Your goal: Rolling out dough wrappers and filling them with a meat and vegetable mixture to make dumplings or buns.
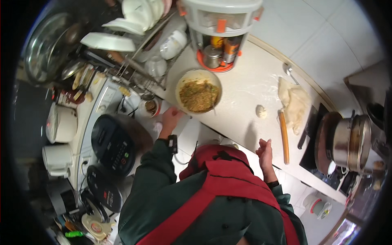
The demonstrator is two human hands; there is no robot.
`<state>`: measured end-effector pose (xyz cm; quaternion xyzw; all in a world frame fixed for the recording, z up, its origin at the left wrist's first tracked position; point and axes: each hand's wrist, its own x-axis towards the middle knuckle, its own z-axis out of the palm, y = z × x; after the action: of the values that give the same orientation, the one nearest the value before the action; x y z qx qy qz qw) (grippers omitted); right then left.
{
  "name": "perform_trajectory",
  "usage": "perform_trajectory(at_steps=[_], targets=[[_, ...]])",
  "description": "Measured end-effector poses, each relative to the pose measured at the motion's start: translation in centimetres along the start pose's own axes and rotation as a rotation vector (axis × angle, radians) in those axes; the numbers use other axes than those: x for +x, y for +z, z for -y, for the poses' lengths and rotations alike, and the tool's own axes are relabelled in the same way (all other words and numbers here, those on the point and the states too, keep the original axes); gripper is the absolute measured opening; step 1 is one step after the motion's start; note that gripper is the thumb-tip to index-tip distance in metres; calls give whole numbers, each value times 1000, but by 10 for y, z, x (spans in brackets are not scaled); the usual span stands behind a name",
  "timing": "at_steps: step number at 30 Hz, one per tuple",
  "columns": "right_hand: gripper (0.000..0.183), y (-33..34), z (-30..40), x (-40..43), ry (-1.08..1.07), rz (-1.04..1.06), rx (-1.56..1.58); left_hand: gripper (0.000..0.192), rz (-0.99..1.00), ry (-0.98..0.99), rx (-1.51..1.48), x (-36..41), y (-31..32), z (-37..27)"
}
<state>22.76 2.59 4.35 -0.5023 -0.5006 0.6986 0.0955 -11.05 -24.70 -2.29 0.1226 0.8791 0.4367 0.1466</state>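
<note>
Just below a bowl of minced filling (199,95), my left hand (171,118) is at the counter's edge with its fingertips near the rim; whether it touches anything cannot be told. My right hand (265,150) hovers by the front edge, fingers apart and holding nothing. A small ball of dough (261,111) lies on the pale, floured worktop (237,88). Farther right are a wooden rolling pin (284,137) and a flattened, folded piece of dough (294,101). A spoon handle shows at the bowl's lower right.
A knife (307,130) lies beside the stove at right, where a metal pot (343,141) stands. Behind the bowl is a clear-sided canister (223,18) with seasoning containers. A dish rack (144,73) and rice cookers (113,144) are at left.
</note>
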Motion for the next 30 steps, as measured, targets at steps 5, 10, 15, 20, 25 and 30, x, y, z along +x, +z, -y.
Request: perform_trajectory(at_steps=[5, 10, 15, 20, 25, 30], targets=[[81, -22, -3, -13, -9, -70, -143, 28, 596, 130, 41, -40, 35, -22], [76, -47, -24, -24, -52, -164, -45, 27, 792, 555, -201, -61, 122, -142], [71, -80, -31, -53, -47, -276, -57, 30, 582, 629, -132, -30, 212, -231], [63, -131, -59, -83, 2, -470, 98, 39, 415, 435, 315, 45, 257, -258], [68, -180, -97, -117, 66, -587, 126, 87, 202, 488, 481, 61, 286, -247], [70, -190, -101, -119, 125, -618, 116, 78, 325, 579, 519, 58, 314, -255]])
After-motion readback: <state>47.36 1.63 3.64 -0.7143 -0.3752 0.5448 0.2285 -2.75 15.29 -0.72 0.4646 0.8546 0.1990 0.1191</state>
